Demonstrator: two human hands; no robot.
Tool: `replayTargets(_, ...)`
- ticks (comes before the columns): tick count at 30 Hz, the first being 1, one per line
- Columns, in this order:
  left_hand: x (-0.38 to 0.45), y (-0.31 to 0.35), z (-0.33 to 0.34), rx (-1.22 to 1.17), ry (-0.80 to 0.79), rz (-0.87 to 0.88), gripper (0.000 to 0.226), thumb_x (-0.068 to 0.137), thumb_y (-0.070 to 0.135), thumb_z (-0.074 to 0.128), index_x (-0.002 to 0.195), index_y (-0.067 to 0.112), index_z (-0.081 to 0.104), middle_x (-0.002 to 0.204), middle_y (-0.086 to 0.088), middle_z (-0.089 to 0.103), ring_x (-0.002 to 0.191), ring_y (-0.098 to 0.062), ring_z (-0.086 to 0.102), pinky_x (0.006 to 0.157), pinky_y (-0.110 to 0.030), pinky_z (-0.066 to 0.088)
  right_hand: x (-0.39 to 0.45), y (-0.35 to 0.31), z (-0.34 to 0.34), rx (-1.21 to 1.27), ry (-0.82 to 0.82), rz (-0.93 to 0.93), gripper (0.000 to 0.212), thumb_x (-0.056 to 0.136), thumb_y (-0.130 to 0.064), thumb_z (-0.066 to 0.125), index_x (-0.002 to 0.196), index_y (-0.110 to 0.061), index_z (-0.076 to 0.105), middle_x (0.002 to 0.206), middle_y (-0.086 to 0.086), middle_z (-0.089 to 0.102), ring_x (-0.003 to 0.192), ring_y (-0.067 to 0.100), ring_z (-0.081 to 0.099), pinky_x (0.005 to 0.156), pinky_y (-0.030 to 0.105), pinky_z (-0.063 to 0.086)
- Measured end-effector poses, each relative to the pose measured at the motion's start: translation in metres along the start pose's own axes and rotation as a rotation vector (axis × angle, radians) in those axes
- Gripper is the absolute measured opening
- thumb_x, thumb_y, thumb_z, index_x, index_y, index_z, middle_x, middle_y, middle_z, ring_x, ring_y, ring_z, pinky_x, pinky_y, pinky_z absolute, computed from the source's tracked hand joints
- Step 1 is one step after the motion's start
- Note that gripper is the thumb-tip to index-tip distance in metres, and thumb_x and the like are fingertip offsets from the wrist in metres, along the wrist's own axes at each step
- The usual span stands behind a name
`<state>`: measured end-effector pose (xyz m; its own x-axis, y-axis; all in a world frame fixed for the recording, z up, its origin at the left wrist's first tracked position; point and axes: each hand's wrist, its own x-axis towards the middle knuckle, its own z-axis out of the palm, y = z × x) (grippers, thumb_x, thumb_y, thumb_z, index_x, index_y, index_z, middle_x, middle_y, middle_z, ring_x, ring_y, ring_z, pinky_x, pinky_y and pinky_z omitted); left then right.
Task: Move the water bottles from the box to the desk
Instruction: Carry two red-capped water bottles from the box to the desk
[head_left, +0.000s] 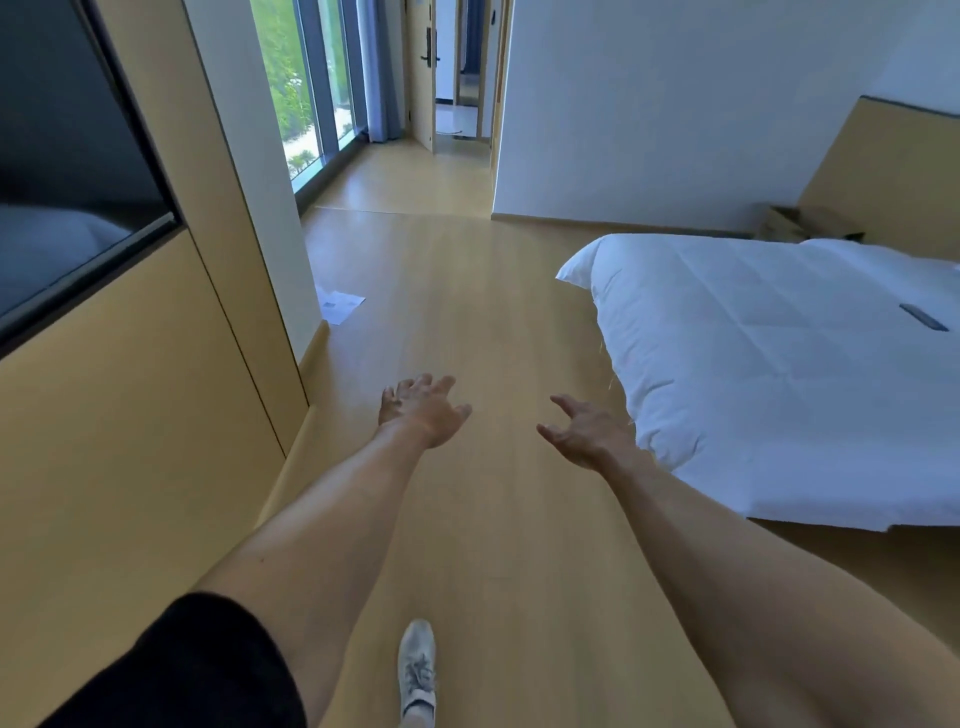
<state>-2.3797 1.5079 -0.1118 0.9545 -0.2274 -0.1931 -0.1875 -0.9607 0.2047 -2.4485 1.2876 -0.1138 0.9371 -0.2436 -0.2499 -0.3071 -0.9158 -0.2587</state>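
Head view: person walking, no bottles or desk seen.
Left hand (421, 410): fingers spread, grasping nothing.
Right hand (587, 434): released, empty, likely ready for box (802, 223) beyond bed (753, 353).

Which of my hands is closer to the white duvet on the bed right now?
Right. The right hand hovers open just beside the lower corner of the white duvet, nearly at its edge. The left hand, also open, is farther off over the wooden floor.

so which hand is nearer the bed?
The right hand: it hangs open just off the white duvet's corner. The left hand, also open, is out over bare wooden floor.
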Motion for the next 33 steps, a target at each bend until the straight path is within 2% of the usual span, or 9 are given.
replayTargets(9, 0.224, 0.009, -0.049, 0.000, -0.025, 0.102, 0.062, 0.099, 0.060, 0.039, 0.154, 0.034, 0.031, 0.161, -0.003, 0.032, 0.148, -0.028, 0.028, 0.120, -0.045, 0.021, 0.195, -0.025, -0.055, 0.005, 0.031, 0.138, 0.064, 0.094, -0.064, 0.042, 0.152, -0.043, 0.029, 0.156, -0.005, 0.039, 0.141, 0.023, 0.038, 0.107, 0.041, 0.037)
replayTargets(17, 0.372, 0.033, -0.086, 0.046, -0.041, 0.198, 0.063, 0.098, 0.062, 0.039, 0.155, 0.035, 0.030, 0.161, -0.001, 0.031, 0.148, -0.027, 0.027, 0.119, -0.046, 0.021, 0.329, -0.037, -0.090, 0.036, 0.035, 0.182, 0.064, 0.094, -0.063, 0.043, 0.152, -0.041, 0.030, 0.155, -0.004, 0.041, 0.140, 0.025, 0.039, 0.104, 0.041, 0.037)
replayTargets(27, 0.560, 0.052, -0.108, 0.080, -0.035, 0.158, 0.065, 0.098, 0.063, 0.039, 0.155, 0.033, 0.030, 0.161, -0.001, 0.032, 0.148, -0.028, 0.027, 0.120, -0.048, 0.022, 0.529, -0.041, -0.124, 0.061, 0.003, 0.122, 0.065, 0.096, -0.062, 0.041, 0.154, -0.036, 0.028, 0.159, -0.001, 0.034, 0.143, 0.026, 0.035, 0.114, 0.047, 0.032)
replayTargets(33, 0.690, 0.062, -0.139, 0.101, -0.031, 0.062, 0.066, 0.097, 0.061, 0.043, 0.155, 0.034, 0.029, 0.161, -0.001, 0.032, 0.148, -0.027, 0.028, 0.120, -0.047, 0.022, 0.673, -0.050, -0.166, 0.068, -0.019, 0.062, 0.065, 0.096, -0.063, 0.041, 0.154, -0.037, 0.028, 0.156, 0.002, 0.038, 0.141, 0.027, 0.037, 0.111, 0.044, 0.033)
